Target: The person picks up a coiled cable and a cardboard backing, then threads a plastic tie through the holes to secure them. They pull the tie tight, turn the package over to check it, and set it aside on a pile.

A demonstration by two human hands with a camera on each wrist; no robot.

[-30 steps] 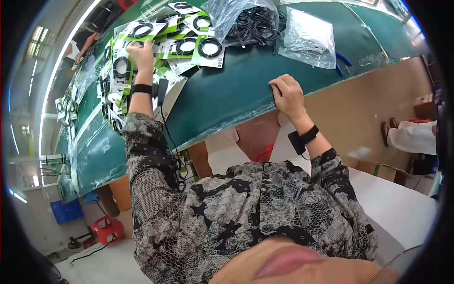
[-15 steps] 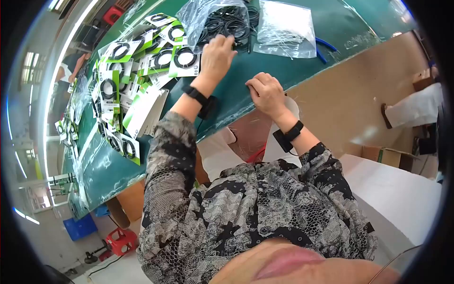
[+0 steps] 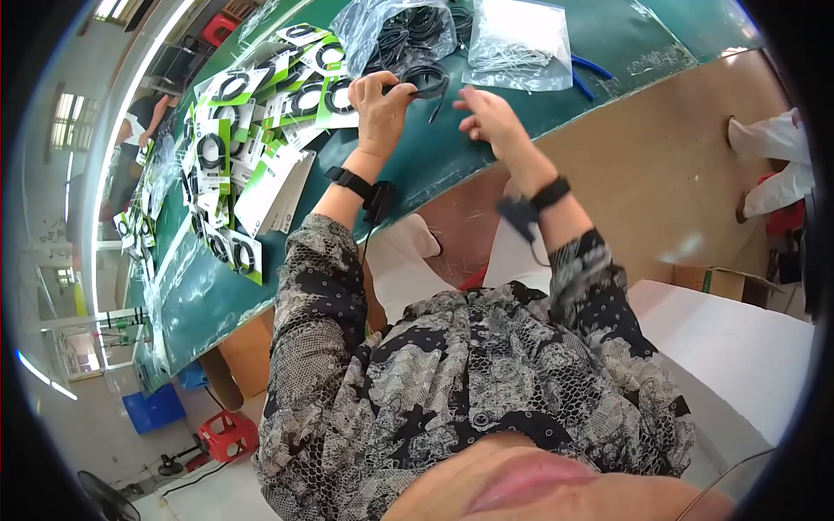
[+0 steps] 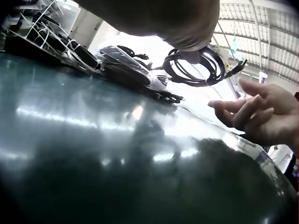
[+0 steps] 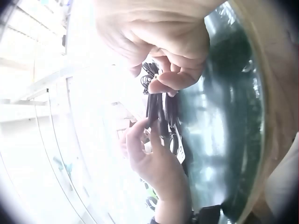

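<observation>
Left hand point(image 3: 378, 108): thumb and fingers clamped on one coiled black cable point(image 3: 426, 80). Coil is held up just above the green table point(image 3: 469, 165), in front of the clear bags; one plug end hangs down on the right-hand side. Right hand point(image 3: 493, 122): fingers apart and loosely bent, holding nothing; close to the cable's plug end, with a gap visible in the left wrist view.

Containers: clear plastic bag point(image 3: 350, 30) at the far side of the table, right behind the held coil, full of black cables point(image 3: 407, 33), bunched in loops. A few more loops lie at its right edge, can't tell if in or out. Next to it, a second clear bag point(image 3: 563, 35) lies flat, filled with thin white strips point(image 3: 512, 52). Blue handles point(image 3: 594, 76) stick out by its right side; rest of that item hidden.

Left of the hands: big heap of white-green cards point(image 3: 228, 135), many carrying a coiled black cable each. Stack of cards point(image 3: 261, 204), fanned out, at the heap's near edge. Cardboard box point(image 3: 721, 285) on the floor at right, contents can't be made out.
</observation>
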